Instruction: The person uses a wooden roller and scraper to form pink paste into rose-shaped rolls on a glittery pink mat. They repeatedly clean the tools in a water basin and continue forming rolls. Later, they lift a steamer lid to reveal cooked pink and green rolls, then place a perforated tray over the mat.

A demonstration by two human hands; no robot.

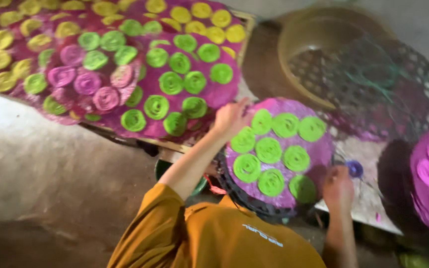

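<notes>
The left hand grips the round purple tray of green spirals at its 10 o'clock edge. The right hand pinches its 4 o'clock edge. More filled trays lie at 10 o'clock; a basket at 1.

purple tray: matt, woven | basket: woven cane | sleeve: orange cloth

Round tray sits between both hands, coils on it — more trays behind-left, apparently a basket behind-right.
</notes>
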